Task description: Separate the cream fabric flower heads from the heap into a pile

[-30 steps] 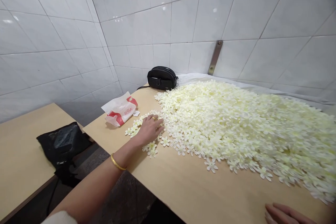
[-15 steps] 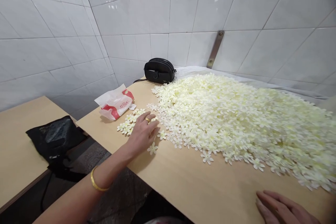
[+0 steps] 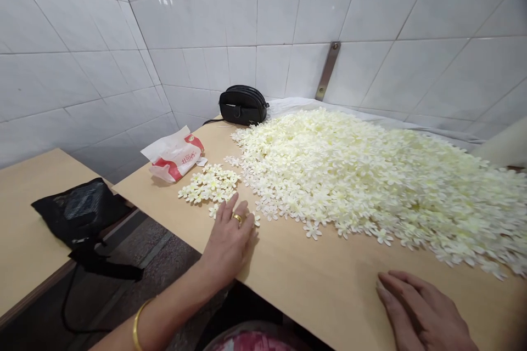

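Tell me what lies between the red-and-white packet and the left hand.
In the head view, a small cluster of white flowers lies between the packet and the left hand.

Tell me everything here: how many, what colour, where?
Tables: two, tan, left and right
Flowers: uncountable, white-yellow, large pile and small group, right table
Purse: one, black, right table's far side
Paper bag: one, white-red, right table, left side
Bundle: one, black, left table's edge
Cord: one, black, below bundle
Sheet: one, white, behind pile
Walls: two, white-tiled, behind
Metal strip: one, grey, back wall
Floor: one, dark, between tables
Patch: one, pink, bottom edge
Pale shape: one, whitish, right edge, unclear
Left arm: one, bare, gold bracelet, lower left
Left grip: one, gold ring, by small group
Right grip: one, bare, on right table
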### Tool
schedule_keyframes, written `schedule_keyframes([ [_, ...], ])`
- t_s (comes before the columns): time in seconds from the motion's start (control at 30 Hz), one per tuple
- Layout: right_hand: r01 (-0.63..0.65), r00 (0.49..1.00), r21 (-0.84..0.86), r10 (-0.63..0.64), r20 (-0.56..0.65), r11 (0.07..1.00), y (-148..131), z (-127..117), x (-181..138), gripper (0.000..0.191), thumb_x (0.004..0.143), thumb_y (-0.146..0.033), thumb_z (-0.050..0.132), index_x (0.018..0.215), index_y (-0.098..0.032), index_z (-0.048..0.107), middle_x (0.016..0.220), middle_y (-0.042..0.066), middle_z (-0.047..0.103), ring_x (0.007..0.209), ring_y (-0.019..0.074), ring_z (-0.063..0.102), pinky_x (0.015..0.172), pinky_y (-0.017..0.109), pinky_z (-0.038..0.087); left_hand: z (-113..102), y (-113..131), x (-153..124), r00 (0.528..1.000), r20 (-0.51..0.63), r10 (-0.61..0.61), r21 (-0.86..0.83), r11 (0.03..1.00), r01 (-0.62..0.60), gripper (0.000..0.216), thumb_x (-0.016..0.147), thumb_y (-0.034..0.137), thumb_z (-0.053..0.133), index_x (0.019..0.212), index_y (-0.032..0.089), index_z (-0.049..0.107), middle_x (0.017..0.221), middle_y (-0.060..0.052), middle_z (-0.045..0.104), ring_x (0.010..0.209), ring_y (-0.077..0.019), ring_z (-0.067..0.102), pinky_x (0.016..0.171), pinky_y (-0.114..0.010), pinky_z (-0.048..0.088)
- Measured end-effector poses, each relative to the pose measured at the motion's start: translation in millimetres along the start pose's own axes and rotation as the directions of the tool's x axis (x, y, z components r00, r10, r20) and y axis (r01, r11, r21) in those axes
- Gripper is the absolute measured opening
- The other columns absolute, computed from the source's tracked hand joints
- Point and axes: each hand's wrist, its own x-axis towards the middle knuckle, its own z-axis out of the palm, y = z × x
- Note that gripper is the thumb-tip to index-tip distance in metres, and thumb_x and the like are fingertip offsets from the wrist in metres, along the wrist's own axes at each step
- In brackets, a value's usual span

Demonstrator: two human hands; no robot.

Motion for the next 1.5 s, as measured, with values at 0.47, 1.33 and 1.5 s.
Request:
schedule_keyframes([
  [0.47, 0.144, 0.989, 0.155, -0.139, -0.045, 0.977, -57.5, -4.2, 14.7, 0.026, 0.083, -0.024, 0.043, 0.104, -0.017, 0.056, 0.104, 0.011, 0.056, 0.097, 0.0225, 0.05, 0.08, 0.038, 0.045, 2.7, 55.5, 17.6, 0.984, 0.005, 0.179, -0.276, 0.946, -0.17, 0.026, 0.081, 0.018, 0.041, 0.104, 0.015, 0.053, 0.114, -0.014, 0.053, 0.121, -0.0285, 0.034, 0.097, -0.051, 0.031],
  [1.33, 0.258, 0.964, 0.119, -0.264, 0.029, 0.959, -68.2, 0.6, 16.8, 0.021, 0.081, -0.019, 0.046, 0.1, -0.017, 0.055, 0.101, 0.011, 0.055, 0.095, 0.0228, 0.049, 0.077, 0.039, 0.044, 27.7, 10.7, 102.2, 0.984, -0.175, -0.017, -0.423, 0.904, -0.059, 0.015, 0.074, 0.01, 0.046, 0.07, 0.017, 0.059, 0.084, -0.006, 0.061, 0.093, -0.0196, 0.051, 0.081, -0.036, 0.046],
  [1.5, 0.26, 0.964, 0.118, -0.265, 0.028, 0.958, -66.0, 1.6, 15.2, 0.021, 0.08, -0.018, 0.047, 0.1, -0.016, 0.055, 0.101, 0.011, 0.055, 0.095, 0.0233, 0.049, 0.077, 0.039, 0.044, 25.9, 0.9, 111.5, 0.962, -0.248, -0.111, -0.411, 0.912, -0.001, 0.016, 0.078, 0.016, 0.044, 0.071, 0.017, 0.058, 0.085, -0.007, 0.059, 0.095, -0.0211, 0.048, 0.079, -0.039, 0.046],
])
